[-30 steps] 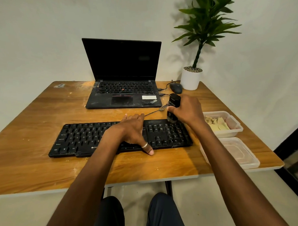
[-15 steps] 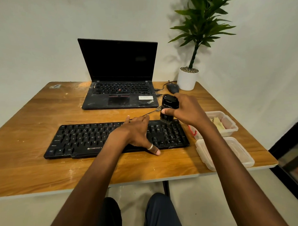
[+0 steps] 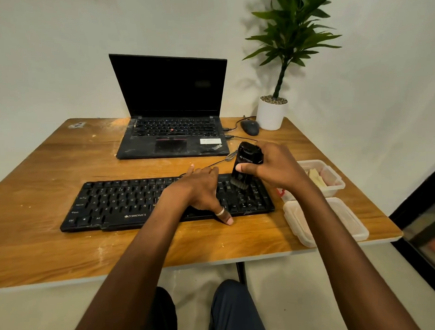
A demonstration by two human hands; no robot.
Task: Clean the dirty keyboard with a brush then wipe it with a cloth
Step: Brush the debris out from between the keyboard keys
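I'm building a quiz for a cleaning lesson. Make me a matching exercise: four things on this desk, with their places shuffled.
Things: 1 brush; 2 mouse; 3 left hand; 4 laptop.
Places: A beside the white plant pot; B resting on the keyboard; C held by the right hand, bristles on the keys; D behind the keyboard, lid open.
Pairs: 1-C, 2-A, 3-B, 4-D.

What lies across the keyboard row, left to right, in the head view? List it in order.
The keyboard's ZEBRONICS logo → left hand, flat on the keys → brush → right hand gripping it → open plastic tub.
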